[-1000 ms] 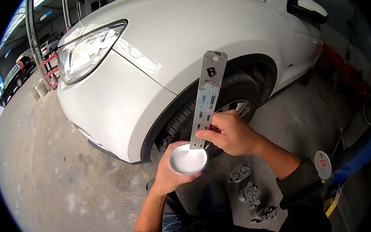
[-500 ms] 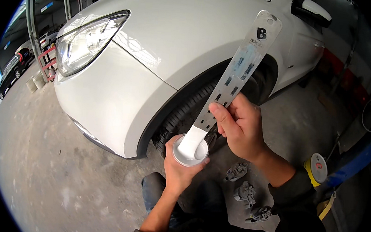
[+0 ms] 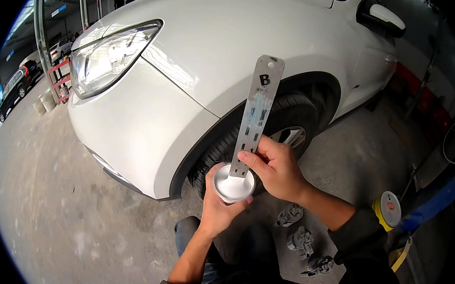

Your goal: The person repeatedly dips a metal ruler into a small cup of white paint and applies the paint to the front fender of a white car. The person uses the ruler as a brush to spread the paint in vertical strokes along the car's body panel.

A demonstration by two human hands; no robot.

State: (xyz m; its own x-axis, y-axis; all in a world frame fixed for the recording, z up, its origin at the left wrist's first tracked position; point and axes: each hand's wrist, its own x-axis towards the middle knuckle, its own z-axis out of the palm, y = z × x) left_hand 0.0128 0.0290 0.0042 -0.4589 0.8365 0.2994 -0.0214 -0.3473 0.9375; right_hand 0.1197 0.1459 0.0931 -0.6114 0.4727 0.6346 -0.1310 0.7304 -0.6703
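My left hand wraps round a small round cup, whose mouth faces up at me. White paint fills much of it. A long flat metal mixing stick, with dark slots and a hole at its top, stands in the cup with its lower end in the paint. My right hand grips the stick low down, thumb pressed on its face, just above the cup's rim. Beyond both hands is the front wheel of a white car; the cup hides part of the tyre.
Several grey sanders or similar tools lie on the concrete floor right of my knees. A yellow can with a grey lid stands farther right, beside a blue beam. A red rack and pale buckets are at far left.
The stick has gone down into the cup and turned more upright, my right hand lowering with it. Its white-coated end, visible before, is now mostly in the paint. The cup stays in my left hand.
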